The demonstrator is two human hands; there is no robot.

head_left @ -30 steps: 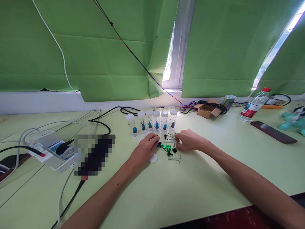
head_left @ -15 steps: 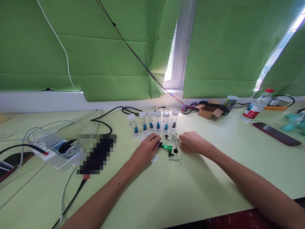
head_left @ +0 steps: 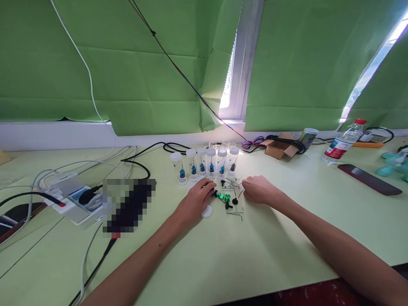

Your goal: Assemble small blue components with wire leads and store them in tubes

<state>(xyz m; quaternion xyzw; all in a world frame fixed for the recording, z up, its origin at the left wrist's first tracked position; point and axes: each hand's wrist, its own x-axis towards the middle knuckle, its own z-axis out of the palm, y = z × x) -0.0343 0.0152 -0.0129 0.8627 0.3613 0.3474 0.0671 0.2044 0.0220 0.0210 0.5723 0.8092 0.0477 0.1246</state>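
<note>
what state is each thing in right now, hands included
left hand, fingers bent, grip unclear
right hand, fingers curled near hex keys, grip hidden
hex keys, lying loose
green parts, lying beside the left hand
front tubes, upright, white caps on
white lid, lying flat
cardboard box, open
bottle, upright, red cap on
phone, lying flat
power strip, plugs in
curtains, drawn

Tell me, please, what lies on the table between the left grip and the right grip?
In the head view, green parts, small black pieces and thin metal rods lie between the left grip and right grip.
</note>
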